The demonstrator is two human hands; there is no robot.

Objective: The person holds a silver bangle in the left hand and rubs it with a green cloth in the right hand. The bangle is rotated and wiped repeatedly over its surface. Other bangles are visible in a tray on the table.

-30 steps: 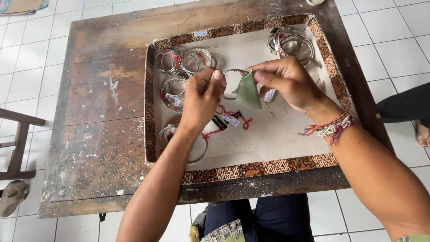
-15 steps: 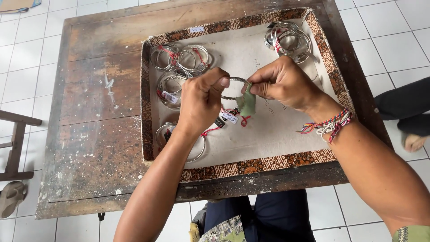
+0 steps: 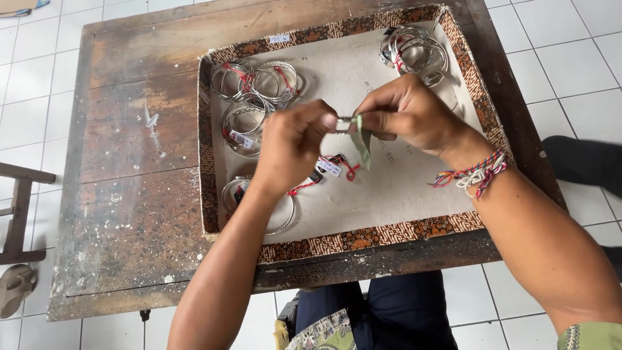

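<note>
Over the middle of a shallow tray (image 3: 363, 238) with a patterned brown rim, my left hand (image 3: 291, 146) pinches a silver bangle (image 3: 343, 123), mostly hidden by my fingers. A small tag on red string (image 3: 334, 168) hangs from it. My right hand (image 3: 408, 113) pinches a small green cloth (image 3: 363, 139) against the bangle. Woven colourful bracelets (image 3: 473, 174) circle my right wrist.
Several silver bangles with red strings lie in the tray at its upper left (image 3: 256, 87), upper right (image 3: 414, 52) and lower left (image 3: 278, 214). The tray rests on a worn wooden table (image 3: 123, 194) on a white tiled floor. A wooden stool edge (image 3: 19, 207) stands at the left.
Both hands have come closer together over the tray. The bangle, seen earlier as a ring between them, is now almost covered, and the green cloth hangs lower from my right fingers.
</note>
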